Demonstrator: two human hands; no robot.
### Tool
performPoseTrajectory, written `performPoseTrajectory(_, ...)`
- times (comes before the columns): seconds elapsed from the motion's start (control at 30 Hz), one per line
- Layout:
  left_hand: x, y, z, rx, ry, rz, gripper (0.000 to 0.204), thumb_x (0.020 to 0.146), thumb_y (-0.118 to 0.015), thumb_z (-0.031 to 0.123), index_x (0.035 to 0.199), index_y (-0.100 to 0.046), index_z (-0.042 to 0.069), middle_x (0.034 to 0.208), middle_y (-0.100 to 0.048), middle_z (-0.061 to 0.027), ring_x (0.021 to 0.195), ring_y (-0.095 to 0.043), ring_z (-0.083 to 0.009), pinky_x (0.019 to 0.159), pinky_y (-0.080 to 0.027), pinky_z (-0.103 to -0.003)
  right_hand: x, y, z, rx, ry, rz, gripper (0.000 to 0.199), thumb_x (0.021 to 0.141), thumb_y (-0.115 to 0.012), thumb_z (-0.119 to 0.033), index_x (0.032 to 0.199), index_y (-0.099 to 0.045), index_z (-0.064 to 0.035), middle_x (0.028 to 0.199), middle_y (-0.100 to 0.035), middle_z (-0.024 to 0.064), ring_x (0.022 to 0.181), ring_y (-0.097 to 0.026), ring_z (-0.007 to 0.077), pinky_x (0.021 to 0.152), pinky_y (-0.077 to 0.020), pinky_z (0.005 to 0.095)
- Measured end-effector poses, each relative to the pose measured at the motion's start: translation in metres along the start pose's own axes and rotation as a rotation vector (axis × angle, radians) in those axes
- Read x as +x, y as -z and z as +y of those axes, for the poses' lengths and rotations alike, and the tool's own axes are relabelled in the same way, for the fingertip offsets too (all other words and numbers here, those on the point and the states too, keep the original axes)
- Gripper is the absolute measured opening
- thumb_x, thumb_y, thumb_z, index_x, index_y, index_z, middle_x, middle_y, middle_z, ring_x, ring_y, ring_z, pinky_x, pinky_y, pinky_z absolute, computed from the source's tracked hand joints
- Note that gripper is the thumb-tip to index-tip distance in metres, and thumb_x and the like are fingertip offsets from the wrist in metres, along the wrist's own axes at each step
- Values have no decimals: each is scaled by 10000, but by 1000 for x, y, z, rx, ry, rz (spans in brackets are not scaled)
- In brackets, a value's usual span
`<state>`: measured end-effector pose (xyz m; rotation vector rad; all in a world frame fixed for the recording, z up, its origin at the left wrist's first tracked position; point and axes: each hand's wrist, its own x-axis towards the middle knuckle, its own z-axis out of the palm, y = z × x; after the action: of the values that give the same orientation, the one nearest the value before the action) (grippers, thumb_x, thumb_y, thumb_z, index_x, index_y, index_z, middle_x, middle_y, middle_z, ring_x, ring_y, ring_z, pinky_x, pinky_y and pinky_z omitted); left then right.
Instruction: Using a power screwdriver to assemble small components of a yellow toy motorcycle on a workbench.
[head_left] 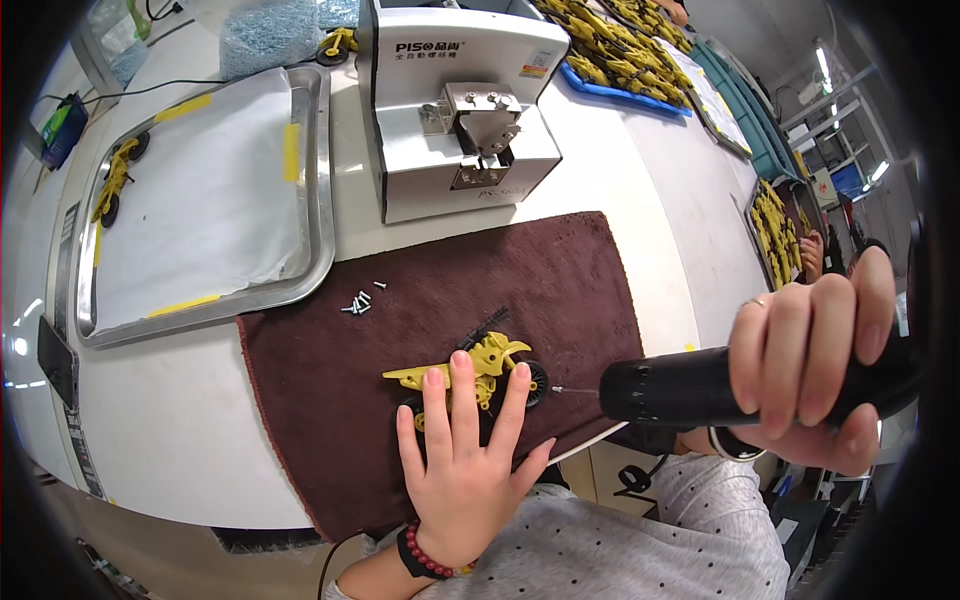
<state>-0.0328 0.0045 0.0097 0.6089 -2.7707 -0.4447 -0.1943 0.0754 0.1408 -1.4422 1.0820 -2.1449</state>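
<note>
A small yellow toy motorbike with black wheels lies on its side on a dark brown cloth mat. My left hand lies flat on the mat with its fingertips pressing on the toy's lower part. My right hand grips a black electric screwdriver held level, its thin bit pointing left at the toy's front wheel, a short gap away. A few small loose screws sit by the mat's far left edge.
A white screw feeder machine stands behind the mat. A metal tray lined with white paper holds another yellow toy bike at far left. Trays of yellow parts lie at the back right. Another person's hand works at right.
</note>
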Motion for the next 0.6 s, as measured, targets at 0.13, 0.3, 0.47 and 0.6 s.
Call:
performPoseTrajectory(0.13, -2, 1, 1, 10, -10, -13, 715, 663, -688, 505, 1316, -494, 290, 1384, -387, -200, 1282, -345, -378, 997, -298, -532, -13, 9, 1, -52, -71, 19, 365, 725, -631, -96, 933, -332, -111, 666, -520, 27, 524, -544, 144, 534, -476, 284)
performPoseTrajectory(0.3, -1, 3, 1, -1, -11, -21, 685, 688, -667, 493, 1317, -496, 282, 1380, -386, -205, 1277, -346, -390, 1000, -289, -538, -11, -2, 0, -99, -196, 80, 364, 725, -625, -100, 933, -327, -117, 671, -526, 34, 525, -543, 152, 543, -476, 295)
performPoseTrajectory(0.47, -2, 2, 0, 8, -10, -22, 651, 715, -633, 508, 1314, -499, 290, 1378, -391, -200, 1272, -355, -384, 999, -289, -539, -10, 0, 4, -129, -243, 38, 360, 743, -628, -110, 942, -329, -116, 679, -522, 40, 524, -539, 157, 537, -467, 307)
performPoseTrajectory(0.6, -2, 0, 0, 27, -12, -18, 619, 741, -601, 532, 1305, -506, 297, 1374, -399, -195, 1266, -367, -375, 997, -291, -537, -10, 0, 15, -127, -212, -12, 360, 751, -633, -124, 946, -331, -112, 683, -520, 41, 517, -534, 157, 528, -461, 302)
